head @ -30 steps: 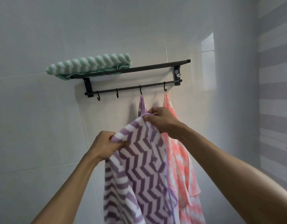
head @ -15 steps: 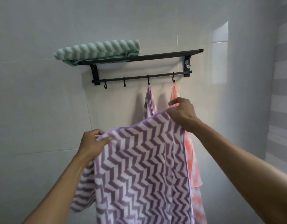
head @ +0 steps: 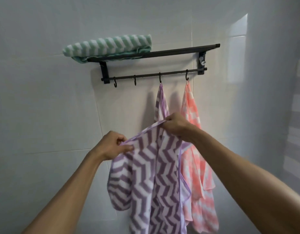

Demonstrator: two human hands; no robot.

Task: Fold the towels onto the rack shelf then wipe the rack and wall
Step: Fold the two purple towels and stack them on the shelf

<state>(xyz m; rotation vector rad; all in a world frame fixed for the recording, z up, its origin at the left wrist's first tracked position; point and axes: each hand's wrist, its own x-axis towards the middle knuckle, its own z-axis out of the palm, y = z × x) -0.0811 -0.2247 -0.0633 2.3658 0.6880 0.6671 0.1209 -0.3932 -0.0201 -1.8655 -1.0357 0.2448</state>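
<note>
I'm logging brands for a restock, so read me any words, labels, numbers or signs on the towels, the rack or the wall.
None: no readable text shows anywhere.
The green towel, purple towel and pink towel carry only zigzag patterns, with no visible tag.
The black rack and tiled wall are unmarked.

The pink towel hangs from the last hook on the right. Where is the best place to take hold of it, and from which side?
Probably at the top corner of the pink towel, just under its hook, from the right. The cloth gathers into a narrow strip there, so one grip closes around it. The purple towel and the right hand crowd its left.
</note>
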